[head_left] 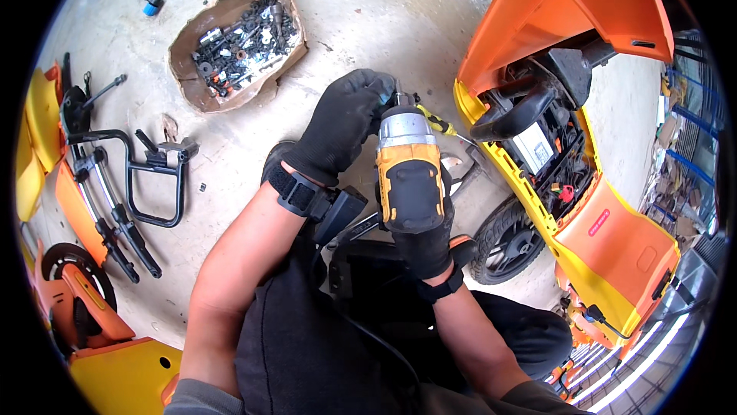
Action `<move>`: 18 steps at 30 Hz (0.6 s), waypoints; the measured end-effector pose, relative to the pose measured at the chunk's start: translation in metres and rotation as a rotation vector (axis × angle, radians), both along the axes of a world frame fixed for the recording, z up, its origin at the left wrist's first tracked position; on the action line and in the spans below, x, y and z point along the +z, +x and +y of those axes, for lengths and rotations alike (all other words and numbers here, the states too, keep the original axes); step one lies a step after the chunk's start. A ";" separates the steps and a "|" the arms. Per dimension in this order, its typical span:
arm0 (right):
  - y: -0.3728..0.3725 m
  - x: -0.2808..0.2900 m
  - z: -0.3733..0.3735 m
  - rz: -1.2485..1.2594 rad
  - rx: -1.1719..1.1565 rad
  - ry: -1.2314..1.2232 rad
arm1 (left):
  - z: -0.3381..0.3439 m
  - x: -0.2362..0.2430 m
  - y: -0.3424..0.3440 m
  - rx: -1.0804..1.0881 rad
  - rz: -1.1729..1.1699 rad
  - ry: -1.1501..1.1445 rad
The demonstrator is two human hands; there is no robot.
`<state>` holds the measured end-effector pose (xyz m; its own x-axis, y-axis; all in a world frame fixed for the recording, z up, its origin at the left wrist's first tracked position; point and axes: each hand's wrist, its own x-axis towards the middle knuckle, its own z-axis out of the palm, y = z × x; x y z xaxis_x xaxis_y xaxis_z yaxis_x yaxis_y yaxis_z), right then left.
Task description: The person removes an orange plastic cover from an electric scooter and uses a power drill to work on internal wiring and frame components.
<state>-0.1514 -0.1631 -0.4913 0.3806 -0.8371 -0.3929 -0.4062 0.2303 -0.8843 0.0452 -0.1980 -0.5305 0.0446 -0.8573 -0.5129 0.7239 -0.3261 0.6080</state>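
My right hand (426,252), in a black glove, grips a yellow-and-black cordless impact driver (411,177) from below. The driver's grey metal nose points away from me, with a short bit (400,97) at its tip. Close beside that tip, my gloved left hand (338,127) has its fingers curled together; what they pinch is too small and hidden to name. Beyond the driver on the right, a yellow-and-black screwdriver (437,122) is partly covered by it.
A torn cardboard box (180,69) of mixed bolts and metal parts sits on the concrete floor ahead. To the right stands an orange-and-yellow scooter (614,254) with its body opened, beside a black wheel (507,240). A black tubular frame (127,177) and fork legs (115,211) lie left.
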 end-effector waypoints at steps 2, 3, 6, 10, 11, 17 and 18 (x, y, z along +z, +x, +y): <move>0.008 0.007 -0.002 -0.065 -0.088 0.096 | 0.000 -0.003 -0.003 0.045 0.056 -0.003; 0.008 0.006 -0.003 -0.079 -0.102 0.096 | -0.001 -0.004 -0.004 0.068 0.083 -0.004; 0.009 0.002 -0.002 -0.172 -0.143 -0.011 | -0.003 -0.001 -0.008 0.114 -0.002 0.006; 0.005 0.007 -0.014 0.257 0.278 -0.346 | -0.004 0.002 -0.008 0.155 -0.054 0.049; 0.007 0.006 -0.015 0.266 0.248 -0.404 | -0.003 -0.002 -0.008 0.164 -0.056 0.045; 0.006 0.015 -0.019 0.192 0.069 -0.310 | -0.004 0.003 -0.007 0.214 -0.054 0.054; 0.005 0.014 -0.023 0.194 0.081 -0.382 | -0.003 0.005 -0.007 0.227 -0.035 0.048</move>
